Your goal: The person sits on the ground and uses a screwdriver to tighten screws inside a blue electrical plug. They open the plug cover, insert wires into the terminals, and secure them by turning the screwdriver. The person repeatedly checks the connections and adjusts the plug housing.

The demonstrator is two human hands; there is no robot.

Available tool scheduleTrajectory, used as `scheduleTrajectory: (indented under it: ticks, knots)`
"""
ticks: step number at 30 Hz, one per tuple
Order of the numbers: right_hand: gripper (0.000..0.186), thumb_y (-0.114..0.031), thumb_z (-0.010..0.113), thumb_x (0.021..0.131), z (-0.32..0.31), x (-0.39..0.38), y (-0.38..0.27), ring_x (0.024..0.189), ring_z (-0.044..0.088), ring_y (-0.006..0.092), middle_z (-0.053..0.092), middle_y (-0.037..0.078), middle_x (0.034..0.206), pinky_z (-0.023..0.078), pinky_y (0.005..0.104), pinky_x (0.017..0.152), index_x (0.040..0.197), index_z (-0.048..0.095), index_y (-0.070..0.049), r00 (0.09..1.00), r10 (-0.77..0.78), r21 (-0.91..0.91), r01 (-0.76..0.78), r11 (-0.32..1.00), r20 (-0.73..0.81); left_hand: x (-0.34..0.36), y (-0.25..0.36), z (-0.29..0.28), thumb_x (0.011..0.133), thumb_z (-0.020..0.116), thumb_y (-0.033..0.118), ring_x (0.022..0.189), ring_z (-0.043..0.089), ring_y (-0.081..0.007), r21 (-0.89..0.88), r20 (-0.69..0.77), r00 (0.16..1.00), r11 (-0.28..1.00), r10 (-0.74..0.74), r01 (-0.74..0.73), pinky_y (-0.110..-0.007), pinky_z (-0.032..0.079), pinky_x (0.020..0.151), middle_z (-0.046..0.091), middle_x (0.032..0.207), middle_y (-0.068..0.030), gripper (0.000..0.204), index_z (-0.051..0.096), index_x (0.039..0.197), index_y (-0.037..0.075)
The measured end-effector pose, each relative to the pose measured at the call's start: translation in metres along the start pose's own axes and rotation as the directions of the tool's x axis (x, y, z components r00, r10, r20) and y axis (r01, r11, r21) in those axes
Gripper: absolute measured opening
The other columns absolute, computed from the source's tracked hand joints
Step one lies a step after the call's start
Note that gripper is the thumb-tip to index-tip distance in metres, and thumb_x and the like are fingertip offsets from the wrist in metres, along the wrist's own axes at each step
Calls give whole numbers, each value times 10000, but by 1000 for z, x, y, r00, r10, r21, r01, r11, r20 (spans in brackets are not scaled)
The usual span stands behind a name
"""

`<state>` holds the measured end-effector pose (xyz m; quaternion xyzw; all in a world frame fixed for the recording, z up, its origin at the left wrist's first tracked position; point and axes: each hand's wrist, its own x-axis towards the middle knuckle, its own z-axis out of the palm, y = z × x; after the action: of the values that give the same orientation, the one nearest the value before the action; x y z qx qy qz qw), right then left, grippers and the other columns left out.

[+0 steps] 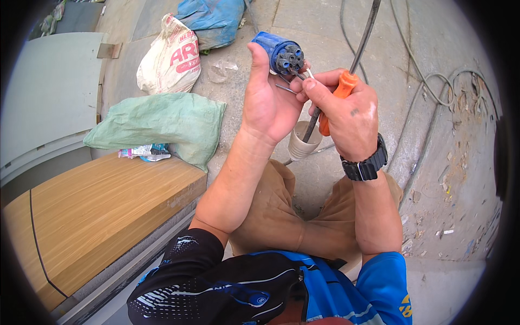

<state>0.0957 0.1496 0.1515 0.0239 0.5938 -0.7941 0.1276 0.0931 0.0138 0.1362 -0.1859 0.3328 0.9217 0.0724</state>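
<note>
My left hand [266, 108] is wrapped round a blue round industrial plug [269, 47], its dark terminal end turned toward my right hand. My right hand [352, 116] is closed, pinching thin wire ends [299, 75] at the terminals with thumb and forefinger. An orange-handled screwdriver [343, 89] is tucked in that same hand, its long dark shaft slanting up and away. Below the fingers, a black cable [311, 128] passes into a pale ribbed cone-shaped plug cover [301, 146]. Whether each wire sits inside a terminal is hidden by the fingertips.
Wood-grain panels [116, 200] lie at my left under a green sack [162, 122]. A white printed sack [173, 59] and a blue bag [214, 21] stand farther off. Loose cable [441, 89] coils over the concrete at the right, near scattered debris [447, 179].
</note>
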Motion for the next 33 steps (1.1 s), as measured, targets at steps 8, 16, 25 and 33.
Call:
scheduleTrajectory:
  ticks: [8, 16, 25, 33]
  knots:
    - [249, -180, 790, 859, -2, 2, 8, 615, 605, 103, 677, 65, 729, 473, 244, 571, 906, 691, 44, 996, 75, 142, -68, 988, -43, 0, -2, 1, 922, 494, 702, 820, 599, -193, -20, 67, 993, 996, 94, -92, -333, 483, 690, 648, 977, -92, 674, 599, 1076, 54]
    - [231, -154, 725, 923, -5, 2, 9, 707, 628, 163, 696, 140, 886, 526, 292, 648, 998, 633, 44, 993, 120, 177, -120, 977, 13, 0, 0, 0, 954, 506, 638, 841, 615, -230, -18, 107, 993, 998, 58, -56, -376, 507, 617, 647, 988, -109, 620, 586, 1095, 39]
    - [178, -123, 700, 927, -5, 4, 8, 695, 623, 169, 679, 129, 854, 520, 296, 628, 944, 624, 37, 990, 138, 218, -139, 966, 19, 0, 2, -8, 925, 657, 172, 807, 641, -252, 5, 235, 968, 996, 85, -89, -373, 514, 508, 606, 1060, -123, 367, 421, 1205, 171]
    - [191, -149, 723, 893, -4, 5, 3, 596, 617, 139, 671, 84, 753, 479, 267, 562, 868, 677, 35, 983, 181, 288, -179, 941, 22, 0, 5, -7, 804, 648, -89, 828, 641, -290, 66, 260, 960, 990, 107, -128, -398, 529, 523, 583, 1096, -150, 576, 363, 1233, 169]
